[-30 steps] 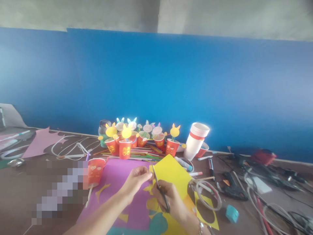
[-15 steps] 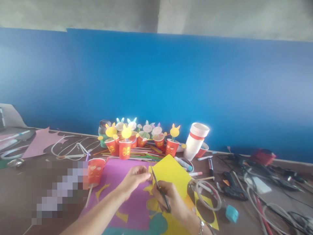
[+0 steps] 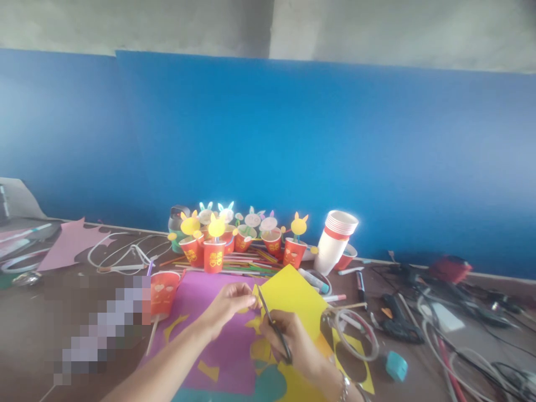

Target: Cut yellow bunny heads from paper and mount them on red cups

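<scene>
Thumb and fingers of my left hand (image 3: pixel 228 307) are pinched on a small piece of yellow paper (image 3: pixel 256 291), partly hidden by the fingertips. My right hand (image 3: pixel 295 338) is wrapped round the dark handles of a pair of scissors (image 3: pixel 268 314). Their blades point up and away, right beside the yellow piece. Under the hands lie a purple sheet (image 3: pixel 238 363) and a yellow sheet (image 3: pixel 295 290). Yellow offcuts (image 3: pixel 208 371) are scattered on the purple sheet, and a teal paper shape (image 3: pixel 271 384) lies at its lower right.
Red paper cups (image 3: pixel 214 258) with paper animal figures stand along the back. Beside them is a stack of white cups (image 3: pixel 330 245). A lone red cup (image 3: pixel 162 293) stands left. Cables, a black glue gun (image 3: pixel 400 321) and a turquoise block (image 3: pixel 396 365) lie on the right.
Both hands stay almost in place. The scissor tips and the small yellow piece have shifted very slightly left.
</scene>
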Available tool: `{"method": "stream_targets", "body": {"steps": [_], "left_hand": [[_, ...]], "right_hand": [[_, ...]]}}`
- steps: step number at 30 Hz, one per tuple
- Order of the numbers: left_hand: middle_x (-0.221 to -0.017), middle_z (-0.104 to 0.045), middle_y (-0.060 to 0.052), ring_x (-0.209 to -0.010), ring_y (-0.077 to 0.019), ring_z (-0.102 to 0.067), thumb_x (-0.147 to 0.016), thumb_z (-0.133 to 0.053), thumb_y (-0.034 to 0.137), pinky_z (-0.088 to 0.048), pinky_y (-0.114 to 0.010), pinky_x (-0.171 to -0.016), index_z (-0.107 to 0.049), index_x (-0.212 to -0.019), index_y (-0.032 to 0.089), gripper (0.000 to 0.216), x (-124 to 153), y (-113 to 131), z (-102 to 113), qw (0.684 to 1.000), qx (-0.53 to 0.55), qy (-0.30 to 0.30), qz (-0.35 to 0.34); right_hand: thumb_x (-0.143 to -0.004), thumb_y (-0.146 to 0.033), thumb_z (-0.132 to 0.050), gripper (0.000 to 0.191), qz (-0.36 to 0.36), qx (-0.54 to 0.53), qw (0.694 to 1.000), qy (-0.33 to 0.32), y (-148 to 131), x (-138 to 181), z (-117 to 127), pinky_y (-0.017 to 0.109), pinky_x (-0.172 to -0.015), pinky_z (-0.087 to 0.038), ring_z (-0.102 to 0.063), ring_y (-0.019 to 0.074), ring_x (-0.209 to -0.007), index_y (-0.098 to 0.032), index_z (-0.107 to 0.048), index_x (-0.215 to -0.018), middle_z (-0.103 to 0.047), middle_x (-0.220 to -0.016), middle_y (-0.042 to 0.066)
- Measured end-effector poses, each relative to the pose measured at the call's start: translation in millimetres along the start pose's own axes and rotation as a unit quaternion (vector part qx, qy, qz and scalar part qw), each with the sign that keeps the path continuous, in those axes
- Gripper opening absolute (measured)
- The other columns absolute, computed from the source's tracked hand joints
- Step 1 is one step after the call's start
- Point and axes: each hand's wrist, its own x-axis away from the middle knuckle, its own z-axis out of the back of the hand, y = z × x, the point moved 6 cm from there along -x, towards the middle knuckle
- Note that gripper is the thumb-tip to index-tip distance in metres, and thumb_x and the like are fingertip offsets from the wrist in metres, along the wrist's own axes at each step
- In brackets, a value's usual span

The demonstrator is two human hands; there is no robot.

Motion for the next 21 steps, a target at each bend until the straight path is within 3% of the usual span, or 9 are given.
{"method": "stream_targets", "body": {"steps": [8, 15, 21], "left_hand": [[-0.064, -0.07, -0.002, -0.063, -0.014, -0.057, -0.067, -0.067, 0.029, -0.037, -0.025, -0.064, -0.057, -0.062, 0.016, 0.017, -1, 1, 3, 1.0, -0.001, 0.005, -0.006], [-0.056, -0.064, 0.001, -0.055, -0.0106, -0.051, -0.071, -0.068, 0.037, -0.036, -0.023, -0.061, -0.055, -0.062, 0.017, 0.025, 2, 0, 5, 0.996, 0.042, 0.075, -0.031], [-0.061, -0.064, 0.001, -0.056, -0.0104, -0.049, -0.068, -0.073, 0.038, -0.035, -0.023, -0.06, -0.062, -0.071, 0.016, 0.025, 6, -4, -6, 0.994, 0.049, 0.092, -0.023]], "right_hand": [[-0.077, -0.049, -0.061, 0.036, -0.016, 0.002, 1.0, 0.011, 5, -1, 1, 0.019, -0.036, -0.029, -0.032, 0.0049, -0.032, -0.02, -0.045, -0.062, -0.034, -0.041, -0.01], [-0.074, -0.05, -0.062, 0.035, -0.026, -0.004, 0.999, 0.027, 3, -2, 2, 0.019, -0.033, -0.027, -0.034, 0.0054, -0.03, -0.019, -0.048, -0.064, -0.037, -0.04, -0.01], [-0.073, -0.044, -0.062, 0.034, -0.014, -0.034, 0.999, 0.018, -4, 0, -3, 0.017, -0.032, -0.022, -0.03, 0.0034, -0.029, -0.02, -0.042, -0.059, -0.033, -0.041, -0.011]]}}
